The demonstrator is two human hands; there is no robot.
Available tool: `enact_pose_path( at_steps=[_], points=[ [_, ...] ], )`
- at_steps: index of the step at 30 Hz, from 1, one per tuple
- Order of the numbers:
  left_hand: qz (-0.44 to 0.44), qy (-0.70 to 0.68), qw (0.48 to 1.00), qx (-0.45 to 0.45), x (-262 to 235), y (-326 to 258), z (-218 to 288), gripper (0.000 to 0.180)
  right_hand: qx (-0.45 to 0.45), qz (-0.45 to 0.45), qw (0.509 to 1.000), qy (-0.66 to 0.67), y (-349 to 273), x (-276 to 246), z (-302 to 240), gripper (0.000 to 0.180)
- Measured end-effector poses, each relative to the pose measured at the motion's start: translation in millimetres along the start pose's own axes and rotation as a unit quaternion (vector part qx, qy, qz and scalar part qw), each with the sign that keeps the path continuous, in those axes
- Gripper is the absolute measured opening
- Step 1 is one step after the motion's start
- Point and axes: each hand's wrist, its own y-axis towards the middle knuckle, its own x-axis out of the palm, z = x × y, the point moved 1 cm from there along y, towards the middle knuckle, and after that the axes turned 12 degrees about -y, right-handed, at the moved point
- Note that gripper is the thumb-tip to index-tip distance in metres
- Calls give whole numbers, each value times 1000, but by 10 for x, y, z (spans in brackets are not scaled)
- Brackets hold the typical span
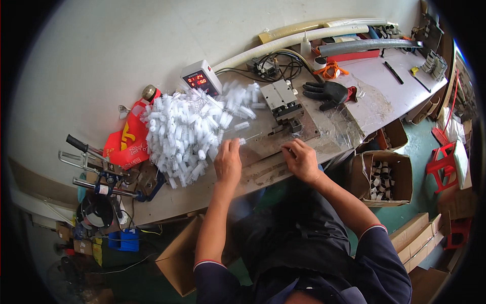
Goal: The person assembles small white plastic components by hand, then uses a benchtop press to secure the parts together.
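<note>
My left hand point(228, 161) is at the right edge of a heap of small white bristle brushes point(177, 134). Its fingers are pinched at one white bristle brush point(242, 141), whose thin wire stem points right toward the metal press fixture point(281, 101). Just in front of that fixture is my right hand point(302, 159), fingers curled together near its dark jaw block point(292, 125). Anything inside the right fingers is too small or hidden to make out. The fixture stands on a metal base plate point(253, 152).
Behind the heap stands a white counter box point(201, 77) with red digits. A black glove point(329, 94) lies right of the fixture. Foam tubes point(298, 43) run along the back. A lever tool point(109, 177) stands at left; an open carton point(387, 177) of small parts sits below right.
</note>
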Motion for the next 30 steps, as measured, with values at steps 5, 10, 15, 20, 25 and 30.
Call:
enact_pose_path(
  at_steps=[5, 10, 15, 20, 25, 30],
  points=[
    [-32, -82, 988, 123, -216, -69, 343, 30, 4, 38, 999, 21, 121, -69, -18, 9],
    [-66, -108, 977, 173, -119, -31, 544, 34, -44, -120, 992, 21, 36, -99, -139, 14],
    [-86, -145, 963, 212, 60, 52, 609, 34, 56, -215, 974, 38, 57, -278, -63, 20],
    [18, -211, 974, 81, 320, 247, 539, 28, 132, -175, 976, 3, 70, -274, 178, 24],
    [140, -225, 954, -141, 516, 172, 150, 23, 193, -120, 970, -89, 227, -191, 216, 21],
    [133, -222, 960, -106, 527, 166, 198, 16, 206, -109, 964, -129, 274, -85, 296, 22]
  ],
)
